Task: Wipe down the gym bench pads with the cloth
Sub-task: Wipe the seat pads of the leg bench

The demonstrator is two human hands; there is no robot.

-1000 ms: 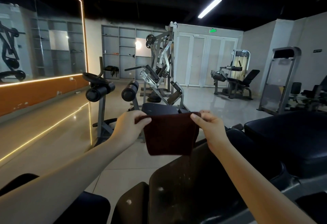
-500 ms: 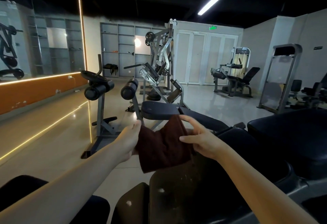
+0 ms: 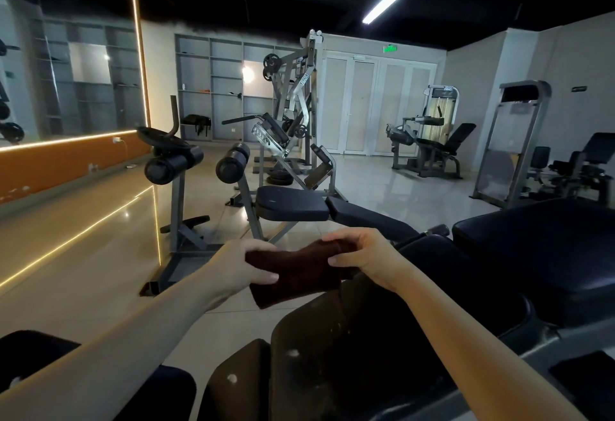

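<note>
A dark brown cloth point(image 3: 299, 271) is folded into a thick band and held in the air in front of me. My left hand point(image 3: 238, 269) grips its left end and my right hand point(image 3: 362, 259) grips its right end. Just below the cloth lies a dusty black bench pad point(image 3: 349, 347) with pale specks on it. A smaller brown pad point(image 3: 233, 384) sits at its near end. A wide dark blue pad point(image 3: 539, 254) lies to the right. Further off stands a bench with a dark seat pad point(image 3: 289, 207).
A roller-pad stand point(image 3: 173, 164) rises on the left over the tiled floor point(image 3: 100, 254). Weight machines point(image 3: 293, 104) stand at the back by shelves and doors. More machines point(image 3: 432, 144) fill the right side. A mirror wall point(image 3: 66, 64) runs along the left.
The cloth, spread flat between my hands a second ago, is now folded into a narrow band. Both hands have dropped lower, closer to the dusty pad.
</note>
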